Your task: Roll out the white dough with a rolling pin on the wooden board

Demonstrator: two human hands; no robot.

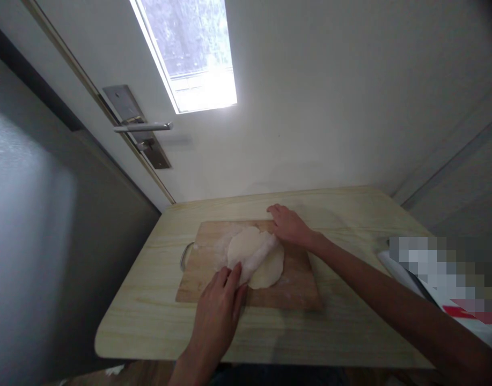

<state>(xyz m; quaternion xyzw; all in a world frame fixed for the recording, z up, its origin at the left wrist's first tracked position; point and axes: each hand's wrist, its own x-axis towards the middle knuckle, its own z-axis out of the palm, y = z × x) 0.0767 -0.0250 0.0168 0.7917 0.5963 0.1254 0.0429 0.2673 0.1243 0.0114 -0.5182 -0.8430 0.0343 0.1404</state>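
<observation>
A round sheet of pale dough [269,272] lies flat on a wooden cutting board [298,284]. Slantwise across the dough runs a rolling pin [256,256], whitened with flour. My left hand [219,300] holds its near end, with the fingers curled over it at the dough's lower left edge. At the far end, by the board's upper edge, my right hand [289,225] is closed round the pin, and its grip is partly hidden from view. Loose flour dusts the board to the left of the dough.
The board, with a metal handle [184,256] at its left, rests on a light wooden table [149,316]. A white door [310,107] with a lever handle [143,127] stands behind. A partly blurred white packet [426,284] lies at the right.
</observation>
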